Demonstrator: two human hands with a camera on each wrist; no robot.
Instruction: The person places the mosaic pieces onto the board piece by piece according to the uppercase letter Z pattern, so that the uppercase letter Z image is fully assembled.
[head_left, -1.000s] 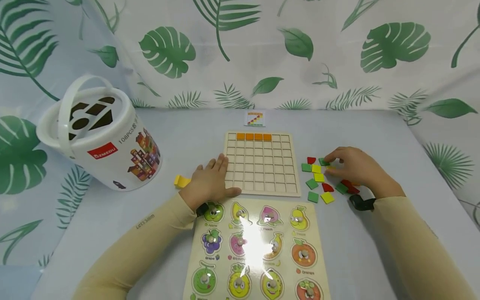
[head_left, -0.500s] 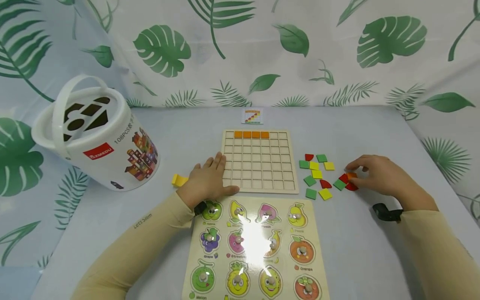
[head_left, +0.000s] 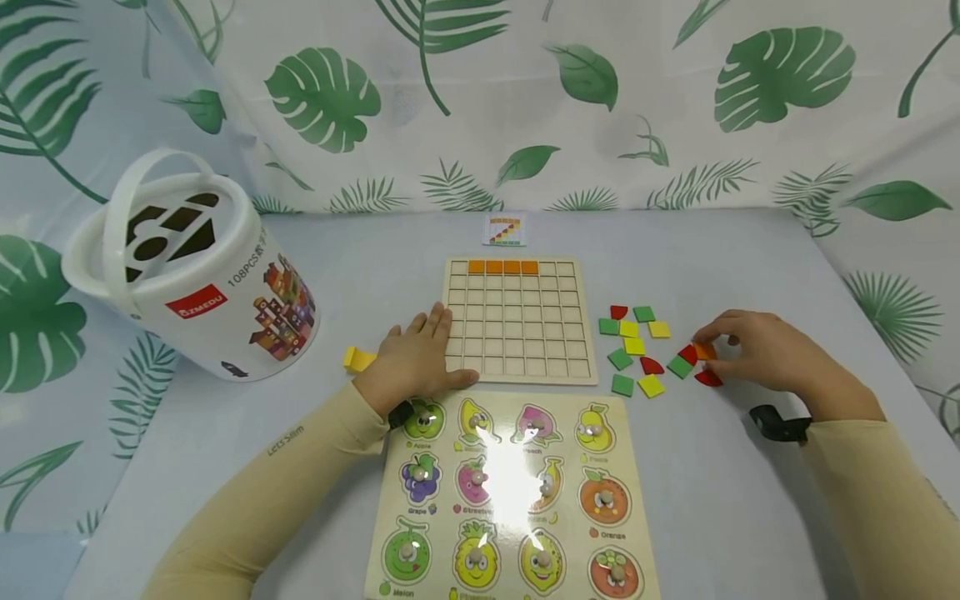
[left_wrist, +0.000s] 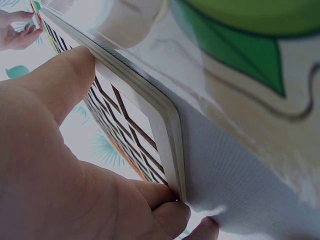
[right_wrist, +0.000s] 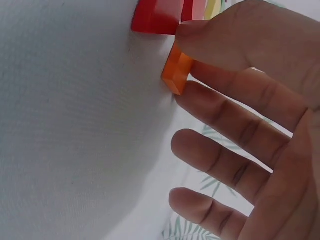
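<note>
My right hand [head_left: 772,354] pinches an orange square tile [right_wrist: 177,67] between thumb and fingertips, low over the table at the right edge of the loose tiles. Red quarter-round tiles [head_left: 708,379] and a green square tile [head_left: 680,367] lie right around the fingertips. Spread along the left edge of the wooden grid board [head_left: 521,325], my left hand [head_left: 412,358] has its fingers straight and its thumb at the near-left corner. Four-in-line orange tiles, several in all [head_left: 502,267], fill part of the board's far row. A small pattern card [head_left: 505,229] lies beyond the board.
A fruit knob puzzle [head_left: 517,492] lies in front of the grid board. At the left stands a white lidded bucket [head_left: 202,283], with a yellow block [head_left: 358,359] by my left wrist. Yellow square tiles [head_left: 651,386] lie scattered right of the board. Leaf-patterned cloth hangs behind.
My right hand has moved right and nearer, from a green tile by the far side of the pile to the orange tile. The left hand stays on the board's edge.
</note>
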